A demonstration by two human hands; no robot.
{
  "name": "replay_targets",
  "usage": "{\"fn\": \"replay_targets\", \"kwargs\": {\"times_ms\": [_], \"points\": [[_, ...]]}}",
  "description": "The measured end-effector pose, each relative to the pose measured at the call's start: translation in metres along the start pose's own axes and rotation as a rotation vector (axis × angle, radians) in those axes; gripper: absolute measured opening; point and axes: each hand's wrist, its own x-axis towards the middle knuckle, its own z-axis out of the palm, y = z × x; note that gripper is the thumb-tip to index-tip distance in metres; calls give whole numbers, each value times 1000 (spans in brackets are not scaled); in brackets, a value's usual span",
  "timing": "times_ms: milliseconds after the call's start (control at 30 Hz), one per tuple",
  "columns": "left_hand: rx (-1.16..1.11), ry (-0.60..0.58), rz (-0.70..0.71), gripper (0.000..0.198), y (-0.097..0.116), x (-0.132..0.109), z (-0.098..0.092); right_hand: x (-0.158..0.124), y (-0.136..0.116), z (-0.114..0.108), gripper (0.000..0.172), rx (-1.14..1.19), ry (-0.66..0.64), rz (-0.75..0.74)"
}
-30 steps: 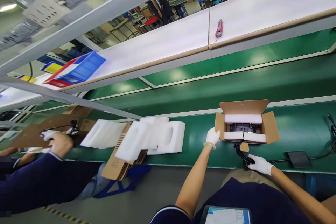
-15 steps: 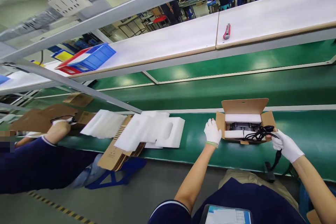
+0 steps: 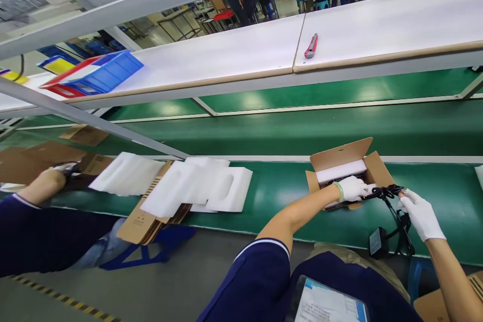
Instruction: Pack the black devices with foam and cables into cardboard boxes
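An open cardboard box [image 3: 341,155] stands on the green work surface in front of me, turned slightly, with white foam [image 3: 341,171] inside. My gloved left hand [image 3: 353,189] reaches across the box, its fingers closed at the near end of a bundled black cable [image 3: 387,192]. The gloved right hand [image 3: 419,213] grips the other end of this bundle, to the right of the box. Below hangs a black power adapter [image 3: 378,243] with a label, on its looped cord at the table's front edge. My left hand and arm hide most of the box's contents.
White foam pieces [image 3: 234,190] and stacked flat cardboard [image 3: 138,224] lie to the left. A co-worker's arm [image 3: 47,186] is at another carton further left. Above, the white shelf [image 3: 226,50] carries a red utility knife [image 3: 311,46] and a blue bin [image 3: 109,73].
My left hand has moved right, from the box's left side to the cable. The cable bundle has come out rightward over the box edge, and the adapter now hangs in plain view. The box has turned.
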Motion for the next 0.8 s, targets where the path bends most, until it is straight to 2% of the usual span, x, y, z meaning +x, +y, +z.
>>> {"fn": "replay_targets", "kwargs": {"times_ms": [67,167,233,367,467,567,700,800], "points": [[4,45,-85,28,6,11,3,-1,-6,-4,42,-210,6,-38],[-31,90,-342,25,22,27,10,-4,-14,-13,36,-561,-73,-250],[-47,120,-455,31,31,36,12,-4,-15,-24,34,-694,-94,-349],[33,215,-394,45,35,51,10,14,-9,-47,30,-809,-118,-330],[56,183,-394,37,32,58,11,34,-8,-57,29,-831,-178,-371],[4,137,-517,32,33,63,16,46,-12,-56,29,-899,-232,-576],[-71,209,-665,50,39,73,15,55,-26,-50,34,-1069,-311,-895],[-272,265,-745,56,39,84,11,64,-38,-47,37,-1149,-368,-983]]}}
